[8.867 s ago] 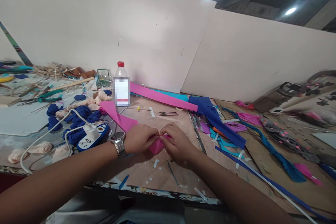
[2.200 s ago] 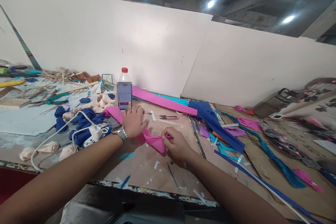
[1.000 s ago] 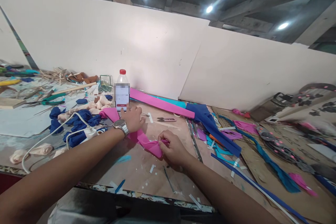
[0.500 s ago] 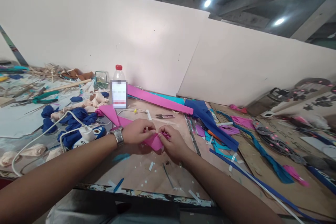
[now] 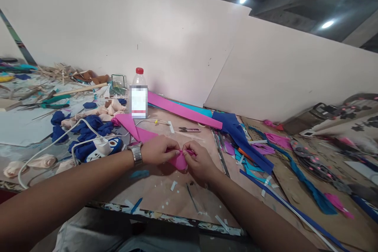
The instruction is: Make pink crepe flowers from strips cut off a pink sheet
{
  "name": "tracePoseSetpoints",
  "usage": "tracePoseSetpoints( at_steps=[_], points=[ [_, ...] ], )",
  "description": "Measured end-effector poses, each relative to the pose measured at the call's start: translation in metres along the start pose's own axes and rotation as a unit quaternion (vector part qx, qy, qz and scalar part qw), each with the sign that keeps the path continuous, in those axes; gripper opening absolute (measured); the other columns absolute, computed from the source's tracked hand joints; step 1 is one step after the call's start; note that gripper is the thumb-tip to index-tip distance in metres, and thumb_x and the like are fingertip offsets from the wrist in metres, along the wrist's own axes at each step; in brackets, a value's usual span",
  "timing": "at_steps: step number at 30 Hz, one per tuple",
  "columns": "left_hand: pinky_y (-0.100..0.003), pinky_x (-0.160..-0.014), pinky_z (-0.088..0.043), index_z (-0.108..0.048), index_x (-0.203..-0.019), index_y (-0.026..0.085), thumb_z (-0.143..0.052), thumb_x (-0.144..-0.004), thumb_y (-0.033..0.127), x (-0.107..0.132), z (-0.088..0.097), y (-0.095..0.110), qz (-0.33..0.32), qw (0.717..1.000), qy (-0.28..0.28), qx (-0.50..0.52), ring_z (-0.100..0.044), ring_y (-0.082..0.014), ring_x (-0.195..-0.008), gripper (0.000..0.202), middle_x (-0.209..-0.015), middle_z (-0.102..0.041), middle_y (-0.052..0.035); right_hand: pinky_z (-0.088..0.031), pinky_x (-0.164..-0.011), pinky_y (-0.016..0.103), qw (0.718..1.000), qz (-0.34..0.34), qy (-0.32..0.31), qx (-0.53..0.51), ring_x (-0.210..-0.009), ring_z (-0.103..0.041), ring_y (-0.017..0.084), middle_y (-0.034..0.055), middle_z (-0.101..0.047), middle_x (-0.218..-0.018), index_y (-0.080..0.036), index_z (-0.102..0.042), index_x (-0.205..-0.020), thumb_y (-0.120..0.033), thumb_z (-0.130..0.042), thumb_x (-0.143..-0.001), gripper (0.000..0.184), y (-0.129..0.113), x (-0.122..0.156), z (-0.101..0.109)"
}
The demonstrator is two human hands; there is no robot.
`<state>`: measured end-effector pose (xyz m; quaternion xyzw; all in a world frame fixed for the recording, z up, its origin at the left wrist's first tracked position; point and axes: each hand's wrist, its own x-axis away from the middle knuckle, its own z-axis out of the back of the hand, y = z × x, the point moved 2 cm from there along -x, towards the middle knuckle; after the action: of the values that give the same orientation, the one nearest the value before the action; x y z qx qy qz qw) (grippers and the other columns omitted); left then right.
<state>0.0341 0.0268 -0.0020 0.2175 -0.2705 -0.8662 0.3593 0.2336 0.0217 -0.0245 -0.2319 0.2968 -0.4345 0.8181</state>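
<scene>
Between my hands, above the front middle of the worktable, is the gathered end of a long pink strip (image 5: 178, 162), which looks like paper or thin cloth. My left hand (image 5: 163, 149) pinches it from the left, thumb and fingers closed. From the other side my right hand (image 5: 197, 160) pinches the same bunched part, its fingertips nearly touching the left ones. The strip runs back leftward behind my left wrist, where it lies folded on the table. Just beyond my hands lie small thread snips (image 5: 189, 129).
A red-capped bottle (image 5: 139, 76) stands behind a phone (image 5: 138, 102). To the left are a power strip (image 5: 104, 149), a white cable, blue and cream rolled pieces and green-handled pliers (image 5: 56, 101). Blue strips (image 5: 245, 141) and scraps lie rightward. A white panel (image 5: 165, 39) closes the back.
The camera view has shifted slightly, so the scene sits further right. My hands stay on the pink strip, with the fingertips a little closer together around its gathered part.
</scene>
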Motion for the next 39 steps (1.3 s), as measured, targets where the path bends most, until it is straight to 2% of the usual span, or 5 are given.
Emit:
tracePoseSetpoints(
  at_steps=[12,22,24,30,39],
  points=[
    [-0.026,-0.056,-0.029,-0.065,-0.077,0.017,-0.054,-0.089,0.030,-0.001,-0.002,-0.003,0.047,0.998,-0.002,0.033,-0.054,-0.0138,-0.062,0.021,-0.068,-0.064,0.0000,-0.042,-0.066,0.027,0.998,-0.036,0.009,-0.046,-0.073,-0.057,0.017,0.0007,-0.063,-0.079,-0.019,-0.060,-0.085,-0.023,-0.054,-0.090,0.009,0.006,-0.001,0.004],
    [-0.025,-0.056,-0.033,-0.069,-0.080,0.015,-0.052,-0.092,0.035,-0.003,-0.005,-0.009,0.075,0.993,-0.024,0.089,-0.053,-0.0138,-0.061,0.029,-0.069,-0.065,-0.0007,-0.050,-0.084,0.035,0.999,0.049,0.002,-0.006,-0.093,-0.067,0.023,0.0076,-0.074,-0.101,-0.020,-0.070,-0.104,-0.022,-0.061,-0.088,0.018,-0.005,-0.006,0.016],
    [-0.025,-0.058,-0.035,-0.071,-0.083,0.015,-0.053,-0.092,0.036,-0.003,-0.005,-0.010,0.067,0.994,-0.023,0.088,-0.054,-0.0143,-0.063,0.029,-0.071,-0.067,-0.0013,-0.050,-0.082,0.034,0.998,0.056,0.002,0.001,-0.090,-0.068,0.023,0.0075,-0.075,-0.097,-0.021,-0.073,-0.101,-0.024,-0.062,-0.089,0.016,-0.004,-0.005,0.014],
    [-0.025,-0.068,-0.043,-0.072,-0.095,0.017,-0.058,-0.087,0.028,0.000,0.006,-0.008,0.043,0.994,0.006,0.098,-0.061,-0.0162,-0.076,0.019,-0.086,-0.072,-0.0031,-0.049,-0.072,0.030,0.999,0.018,0.031,0.000,-0.079,-0.067,0.019,0.0041,-0.075,-0.085,-0.021,-0.074,-0.088,-0.021,-0.063,-0.089,0.011,0.000,-0.005,0.008],
    [-0.025,-0.060,-0.042,-0.068,-0.084,0.016,-0.061,-0.082,0.021,0.001,0.019,-0.016,0.036,0.994,0.047,0.096,-0.058,-0.0139,-0.066,0.009,-0.075,-0.066,-0.0013,-0.049,-0.072,0.030,0.997,-0.015,0.064,-0.036,-0.076,-0.067,0.019,0.0036,-0.075,-0.082,-0.019,-0.074,-0.086,-0.023,-0.063,-0.087,0.012,-0.001,-0.005,0.010]
  ],
)
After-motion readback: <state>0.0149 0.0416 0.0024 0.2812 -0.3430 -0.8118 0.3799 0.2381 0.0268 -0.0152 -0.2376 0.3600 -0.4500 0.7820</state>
